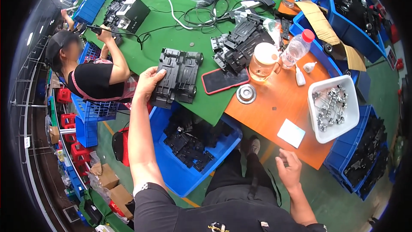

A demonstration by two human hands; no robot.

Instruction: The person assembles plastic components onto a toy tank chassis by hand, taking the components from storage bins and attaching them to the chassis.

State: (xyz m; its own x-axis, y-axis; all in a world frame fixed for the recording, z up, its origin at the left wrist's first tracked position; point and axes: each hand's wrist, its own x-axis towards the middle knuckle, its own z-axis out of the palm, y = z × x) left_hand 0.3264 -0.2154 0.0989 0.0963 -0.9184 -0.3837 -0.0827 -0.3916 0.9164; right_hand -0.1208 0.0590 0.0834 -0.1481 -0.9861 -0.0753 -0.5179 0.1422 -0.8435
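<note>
My left hand (148, 82) grips the left edge of a black plastic toy-car chassis (168, 75), its thumb lying on top. Close against that piece, on the green cloth, lies a second black chassis (189, 75) with small wheels at its right side. My right hand (289, 168) hangs just off the near edge of the orange tabletop, fingers loosely bent and apart, with nothing visible in it. Nearest to it on the table is a pale square card (291, 133). A white tub (315, 122) of shiny metal axle parts stands further right.
Black chassis parts are heaped (240, 43) beyond a red-edged phone (225, 80). A lidded jug (262, 62), a red-capped bottle (297, 49) and a round metal lid (246, 93) stand nearby. Below the table sits a blue bin (171, 180) of black parts. A co-worker (96, 75) sits at left.
</note>
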